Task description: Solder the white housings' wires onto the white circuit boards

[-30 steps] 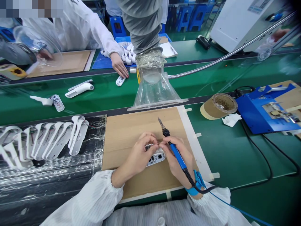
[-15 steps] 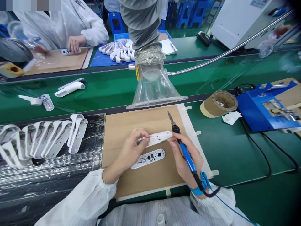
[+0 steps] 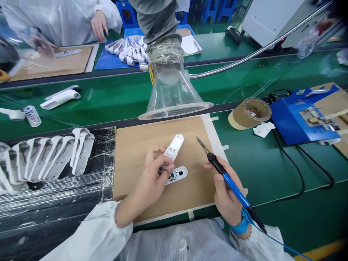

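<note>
The left hand [image 3: 150, 181] has its fingers curled round a white, elongated plastic housing shell [image 3: 174, 147], gripping it by the near end. The shell's long axis runs from near-left to far-right, its rounded free end pointing away and to the right, raised off the brown cardboard work mat [image 3: 141, 145]. Just beside the left fingertips, on the mat, lies a white oblong circuit board with dark components [image 3: 178, 174]; its long axis runs roughly left to right, tilted slightly away at the right end, and thin dark wires show at its left end under the fingers.

The right hand [image 3: 227, 197] is closed in a pen-like grip on a soldering iron with a blue handle and black collar [image 3: 225, 177]. The iron's metal tip points far and left, towards the shell, but stands apart from it and from the board. Its black cable trails off near the right wrist, which wears a blue strap [image 3: 240, 226].

Beyond the mat stands a clear funnel-shaped fume hood [image 3: 174, 98]. To the left, a row of white housing shells [image 3: 46, 157] lies on shiny black film. To the far right sit a brown tape roll [image 3: 248, 116] and a blue soldering station [image 3: 301, 121].
</note>
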A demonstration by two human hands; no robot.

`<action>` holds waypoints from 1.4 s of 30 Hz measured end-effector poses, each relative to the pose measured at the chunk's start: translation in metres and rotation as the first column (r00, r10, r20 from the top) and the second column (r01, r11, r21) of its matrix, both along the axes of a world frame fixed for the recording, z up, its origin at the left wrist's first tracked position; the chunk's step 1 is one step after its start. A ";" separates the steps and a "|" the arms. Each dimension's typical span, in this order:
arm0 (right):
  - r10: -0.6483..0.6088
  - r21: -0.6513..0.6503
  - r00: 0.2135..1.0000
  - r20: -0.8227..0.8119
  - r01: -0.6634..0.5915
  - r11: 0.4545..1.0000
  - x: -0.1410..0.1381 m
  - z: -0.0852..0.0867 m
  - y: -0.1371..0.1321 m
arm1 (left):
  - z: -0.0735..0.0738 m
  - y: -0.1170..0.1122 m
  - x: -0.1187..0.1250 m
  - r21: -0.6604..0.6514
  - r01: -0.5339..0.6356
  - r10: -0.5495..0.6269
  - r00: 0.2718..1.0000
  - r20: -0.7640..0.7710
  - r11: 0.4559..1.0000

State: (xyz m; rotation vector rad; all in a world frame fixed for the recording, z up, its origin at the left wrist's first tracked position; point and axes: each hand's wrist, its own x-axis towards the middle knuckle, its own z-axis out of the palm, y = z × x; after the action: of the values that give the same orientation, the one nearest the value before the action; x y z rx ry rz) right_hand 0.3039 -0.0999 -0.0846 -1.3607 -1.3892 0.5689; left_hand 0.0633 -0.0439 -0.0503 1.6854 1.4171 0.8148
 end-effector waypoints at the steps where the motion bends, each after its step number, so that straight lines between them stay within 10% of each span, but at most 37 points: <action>1: -0.007 -0.011 1.000 -0.023 0.007 1.000 0.002 -0.001 -0.002 | -0.003 -0.005 0.007 0.030 0.056 -0.054 0.996 -0.071 0.998; 12: -0.072 0.051 0.954 -0.290 0.091 0.995 0.006 -0.014 -0.010 | -0.013 -0.017 0.030 0.333 0.317 -0.070 0.809 -0.584 0.888; 42: -0.083 -0.051 0.963 -0.258 0.072 0.996 0.005 -0.007 -0.010 | -0.015 -0.012 0.038 0.308 0.311 -0.031 0.747 -0.664 0.899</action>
State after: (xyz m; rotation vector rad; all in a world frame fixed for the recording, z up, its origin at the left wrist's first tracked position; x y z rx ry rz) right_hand 0.3086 -0.1098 -0.0912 -1.3149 -1.1129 0.6998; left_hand 0.1012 -0.0561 -0.0651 2.5624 1.5557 0.4314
